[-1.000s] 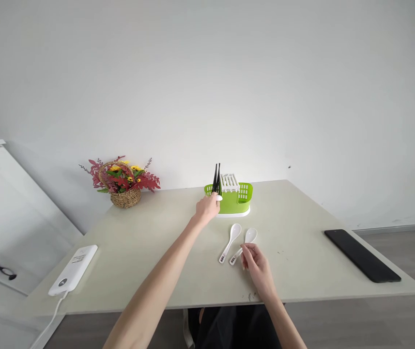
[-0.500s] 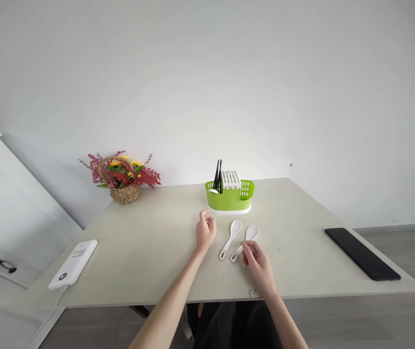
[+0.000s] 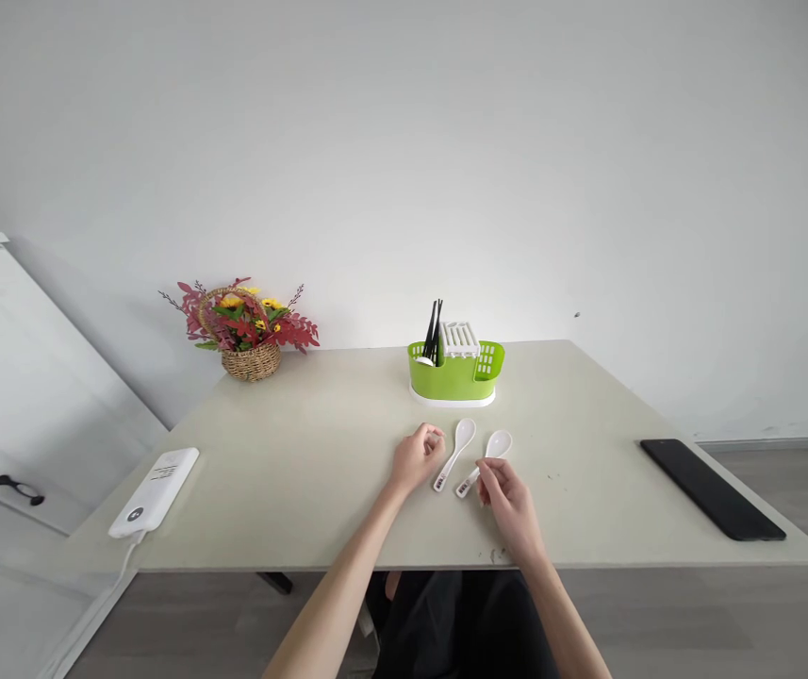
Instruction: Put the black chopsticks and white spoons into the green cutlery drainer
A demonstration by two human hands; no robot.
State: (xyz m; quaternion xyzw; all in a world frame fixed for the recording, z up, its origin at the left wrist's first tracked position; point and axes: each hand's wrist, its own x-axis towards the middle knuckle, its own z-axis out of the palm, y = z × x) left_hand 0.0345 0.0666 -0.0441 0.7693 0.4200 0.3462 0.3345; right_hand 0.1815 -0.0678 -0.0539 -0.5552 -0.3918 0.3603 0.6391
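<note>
My left hand [image 3: 418, 457] is just left of a white spoon [image 3: 465, 434], its fingers loosely curled with a gap at the thumb and nothing seen in them. That spoon lies flat on the table. My right hand [image 3: 508, 495] is closed, its fingertips over the neck of a second white spoon [image 3: 499, 443], which also lies flat; whether they grip it cannot be made out. Behind the spoons stands a green cutlery holder [image 3: 450, 382] on a white base. Black chopsticks [image 3: 433, 330] and a white spoon [image 3: 424, 360] are in its left compartment.
A flower basket [image 3: 252, 360] stands at the table's back left. On the left edge lies a white power bank [image 3: 156, 492] with a cable. A black phone [image 3: 707, 486] lies at the right. A white cabinet [image 3: 28, 377] stands beyond the left edge.
My left hand has come back from the cutlery holder, leaving a white spoon beside the chopsticks, and moved right to the left-hand spoon on the table. My right hand has stayed nearly still.
</note>
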